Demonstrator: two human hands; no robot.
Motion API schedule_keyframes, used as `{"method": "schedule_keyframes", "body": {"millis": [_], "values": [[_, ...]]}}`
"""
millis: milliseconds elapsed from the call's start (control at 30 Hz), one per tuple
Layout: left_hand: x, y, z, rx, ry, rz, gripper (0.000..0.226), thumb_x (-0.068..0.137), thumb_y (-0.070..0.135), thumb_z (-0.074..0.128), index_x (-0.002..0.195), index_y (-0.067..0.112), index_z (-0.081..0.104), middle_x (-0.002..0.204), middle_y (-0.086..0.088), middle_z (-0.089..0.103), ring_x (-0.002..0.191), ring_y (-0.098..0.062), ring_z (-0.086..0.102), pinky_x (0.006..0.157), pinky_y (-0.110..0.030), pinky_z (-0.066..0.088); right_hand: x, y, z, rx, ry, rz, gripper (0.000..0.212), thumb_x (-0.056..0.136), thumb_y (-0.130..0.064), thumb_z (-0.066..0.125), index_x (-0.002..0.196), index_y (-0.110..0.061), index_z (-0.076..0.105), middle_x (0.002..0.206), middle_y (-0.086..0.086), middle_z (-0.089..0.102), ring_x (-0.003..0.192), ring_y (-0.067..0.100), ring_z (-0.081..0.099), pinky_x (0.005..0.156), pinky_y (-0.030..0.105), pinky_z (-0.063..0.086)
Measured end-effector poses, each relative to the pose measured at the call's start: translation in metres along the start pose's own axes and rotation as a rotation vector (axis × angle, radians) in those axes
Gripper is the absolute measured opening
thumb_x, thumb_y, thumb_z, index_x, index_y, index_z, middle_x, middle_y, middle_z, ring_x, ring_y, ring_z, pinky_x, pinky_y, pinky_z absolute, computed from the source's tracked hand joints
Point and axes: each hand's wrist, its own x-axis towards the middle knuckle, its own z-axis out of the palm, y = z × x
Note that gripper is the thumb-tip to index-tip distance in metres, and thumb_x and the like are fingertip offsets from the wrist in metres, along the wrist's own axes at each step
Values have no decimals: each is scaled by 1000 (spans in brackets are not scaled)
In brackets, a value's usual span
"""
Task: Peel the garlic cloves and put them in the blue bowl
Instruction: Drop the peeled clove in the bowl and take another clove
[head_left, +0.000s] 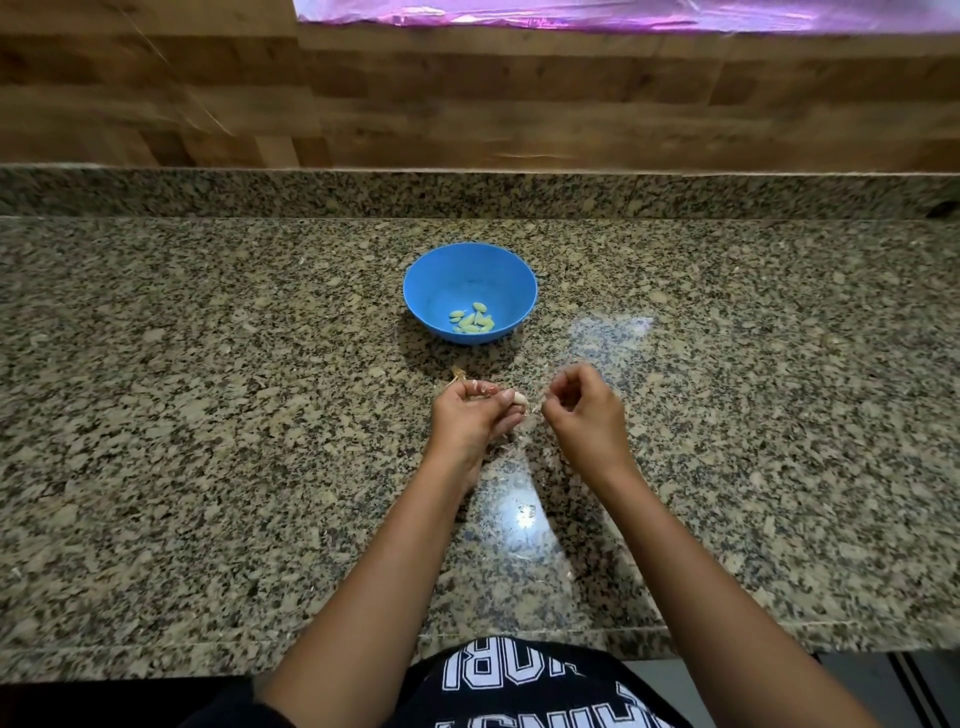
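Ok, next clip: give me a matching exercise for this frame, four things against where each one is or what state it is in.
Things
1. blue bowl
2. peeled cloves
3. garlic clove
4. right hand

Places or states
A. pinched in the fingertips of the left hand
B. fingers curled, just to the right of the held clove
C. standing on the granite counter, beyond both hands
D. lying in the bottom of the bowl

Pairs: 1-C, 2-D, 3-A, 4-B
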Motion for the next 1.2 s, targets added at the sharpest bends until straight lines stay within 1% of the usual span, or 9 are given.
{"method": "schedule_keyframes", "body": {"millis": [100,233,333,567,667,867,933,1033,1200], "values": [[2,-2,-4,23,21,-2,15,84,-6,61,94,1,52,83,-17,66,68,-19,68,63,-22,58,1,5,-2,-25,-70,63,13,95,-11,50,103,-8,59,80,-5,57,67,2,53,51,5,42],[2,-3,-2,93,28,13,15,84,-4,62,92,3,52,86,-15,66,72,-19,67,68,-24,59,-1,3,0,-148,-184,-4,16,93,-20,55,102,-10,64,80,-8,59,67,0,53,53,8,44],[1,-2,0,146,15,60,17,84,-4,63,86,7,50,80,-13,65,64,-15,66,59,-19,56,-1,2,1,-189,-153,-42,14,90,-17,59,99,-11,67,79,-8,60,70,1,55,62,12,48],[1,-6,6,178,30,135,23,84,-4,64,83,10,46,84,-18,66,62,-13,66,53,-16,52,3,4,7,-196,-78,-54,11,87,-13,64,92,-5,68,78,3,66,64,7,58,59,13,48],[1,-8,5,190,20,153,22,84,-5,64,83,9,47,82,-17,66,65,-15,68,59,-19,56,1,6,8,-186,-68,-59,7,86,-10,64,89,-5,67,76,2,64,62,6,57,55,10,47],[6,-12,0,362,1,186,24,85,-4,63,79,12,46,80,-11,65,66,-16,65,63,-24,56,-1,10,8,-141,-92,-3,7,86,-13,64,86,-6,65,74,1,63,63,9,57,58,16,50],[7,-9,-3,398,-39,164,24,85,-4,62,80,12,45,80,-12,64,67,-17,64,67,-28,56,0,11,8,-118,-110,34,7,86,-14,64,86,-7,66,75,4,64,63,11,56,59,21,50],[8,-5,-5,440,-100,114,22,86,-2,62,82,11,45,85,-15,63,72,-20,63,74,-33,56,3,10,6,-76,-135,95,5,87,-10,62,86,-7,65,75,6,64,62,12,56,53,18,46],[9,-5,-8,398,-130,27,18,87,-7,57,87,8,48,85,-16,63,71,-19,64,63,-22,57,11,7,1,32,-141,193,11,93,-13,54,87,-9,62,79,7,65,65,15,60,58,23,51]]}}
